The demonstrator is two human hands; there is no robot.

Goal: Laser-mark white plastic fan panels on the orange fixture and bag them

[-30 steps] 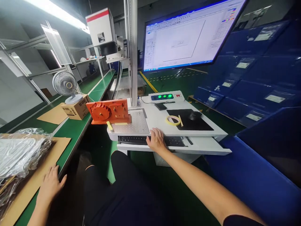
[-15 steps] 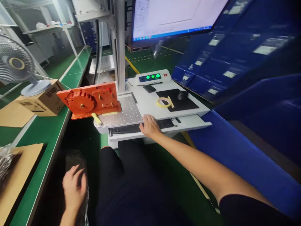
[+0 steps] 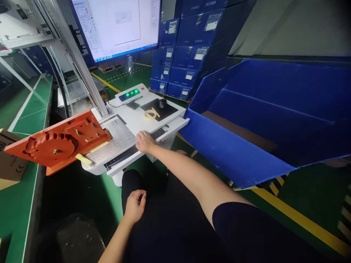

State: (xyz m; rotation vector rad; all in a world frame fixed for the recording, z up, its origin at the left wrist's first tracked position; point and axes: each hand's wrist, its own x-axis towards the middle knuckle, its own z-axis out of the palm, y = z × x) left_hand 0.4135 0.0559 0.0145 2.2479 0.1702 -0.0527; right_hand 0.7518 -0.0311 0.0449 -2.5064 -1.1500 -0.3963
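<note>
My right hand (image 3: 144,141) rests at the front edge of the white workbench (image 3: 149,126), its fingers curled over the edge beside the metal plate full of small holes (image 3: 120,136). Over my thigh hangs my left hand (image 3: 135,205), fingers curled in toward the thumb, with nothing visible in it. An orange fixture (image 3: 63,140) with a round toothed recess stands tilted on the plate's left side. A piece of yellow tape (image 3: 84,159) sticks to the plate's near corner. Below the benchtop, a keyboard (image 3: 120,159) lies partly hidden on a pull-out tray.
A tape roll (image 3: 150,114) and a mouse (image 3: 162,103) lie on or by the black mat (image 3: 168,110). Behind stand a monitor (image 3: 117,25) and a metal column (image 3: 79,62). A large open blue box (image 3: 236,146) is at the right, a green conveyor (image 3: 30,197) at the left.
My view has turned right, bringing the blue box further in. My left hand has moved from beside the conveyor to over my thigh, its fingers closing. My right hand stays at the bench edge.
</note>
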